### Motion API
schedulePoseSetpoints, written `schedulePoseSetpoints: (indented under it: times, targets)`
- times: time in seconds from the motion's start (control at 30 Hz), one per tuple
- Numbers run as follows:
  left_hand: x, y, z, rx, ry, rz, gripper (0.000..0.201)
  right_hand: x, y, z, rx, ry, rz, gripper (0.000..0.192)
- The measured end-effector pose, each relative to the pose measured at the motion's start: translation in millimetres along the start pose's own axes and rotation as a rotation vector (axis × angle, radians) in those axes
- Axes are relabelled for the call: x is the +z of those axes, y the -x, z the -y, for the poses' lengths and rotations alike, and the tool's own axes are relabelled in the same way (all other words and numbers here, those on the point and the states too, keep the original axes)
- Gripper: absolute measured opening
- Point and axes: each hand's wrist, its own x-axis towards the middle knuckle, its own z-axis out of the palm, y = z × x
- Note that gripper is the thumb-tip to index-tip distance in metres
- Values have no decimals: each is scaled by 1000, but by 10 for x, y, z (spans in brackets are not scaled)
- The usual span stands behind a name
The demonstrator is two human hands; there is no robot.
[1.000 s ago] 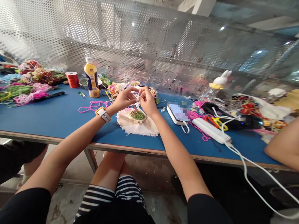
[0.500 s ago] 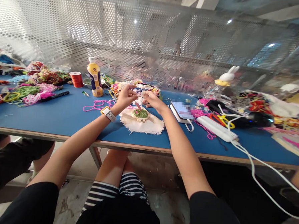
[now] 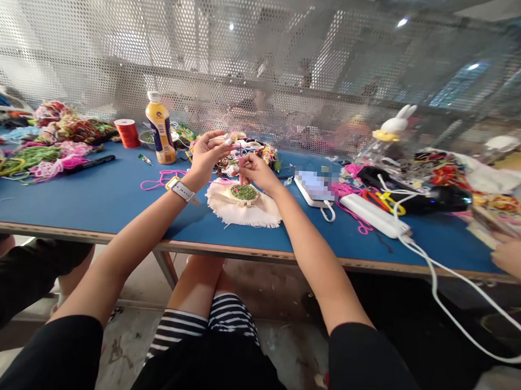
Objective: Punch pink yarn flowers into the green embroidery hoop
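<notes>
The small embroidery hoop [image 3: 243,193] lies flat on a frayed white cloth [image 3: 243,211] on the blue table [image 3: 89,200], directly below the right hand [image 3: 252,170] — the nearer of the two, its fingertips pinched on something thin and pinkish held upright over the hoop. The left hand [image 3: 207,152] is raised up and to the left, fingers loosely spread. What it holds cannot be made out — any thread or needle is too fine to see.

Phone [image 3: 314,186] screen blurred; co-worker's hand [image 3: 517,258] cut off by edge
</notes>
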Motion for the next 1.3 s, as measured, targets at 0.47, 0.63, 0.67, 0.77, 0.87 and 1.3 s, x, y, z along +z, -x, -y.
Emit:
schedulePoseSetpoints:
  times: [0.47, 0.63, 0.67, 0.77, 0.87, 1.3]
  targets:
    - [63, 60, -124, 145, -183, 113, 38, 153, -13, -13, -18, 54, -186, 54]
    - [66, 48, -133, 180, -174, 117, 46, 166, -15, 2, -16, 110, -238, 53]
    - [65, 44, -133, 198, -166, 111, 47, 163, -15, -3, -25, 122, -239, 51]
    - [55, 38, -130, 258, -186, 66, 46, 164, -16, -33, -49, 169, -254, 43]
    - [43, 43, -143, 326, -279, -22, 42, 191, -21, -69, -42, 236, -271, 33]
    - [117, 90, -266, 218, -38, 106, 42, 293, -47, -88, 37, 308, -240, 22]
